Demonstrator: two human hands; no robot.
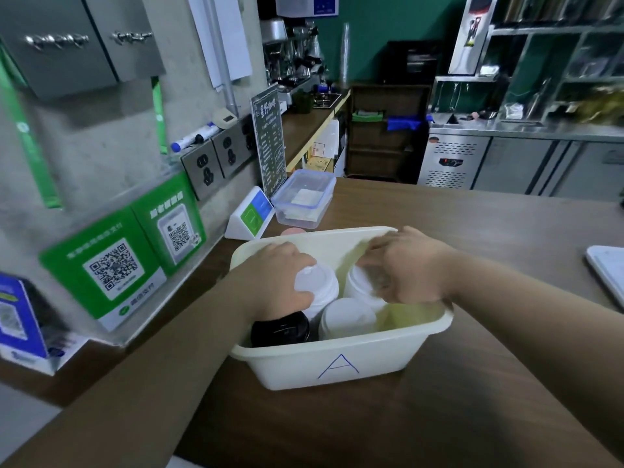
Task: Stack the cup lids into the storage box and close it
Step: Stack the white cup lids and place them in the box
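A cream storage box [337, 369] marked with a blue "A" stands open on the brown counter. Inside it are stacks of cup lids: a black stack [280, 331] at the near left, a white stack [347, 319] in the near middle, another white stack [317, 285] behind the black one, and one more white stack [359, 283] at the far right. My left hand [280, 282] grips the white stack behind the black one from its left side. My right hand [408, 265] curls over the far right white stack, fingers on its top.
A clear lidded container [304, 197] and a white wedge-shaped stand [250, 216] sit beyond the box, with something pink [293, 231] just behind its rim. Green QR code signs [111, 268] lean on the left wall. A white flat object [607, 268] lies at the right edge.
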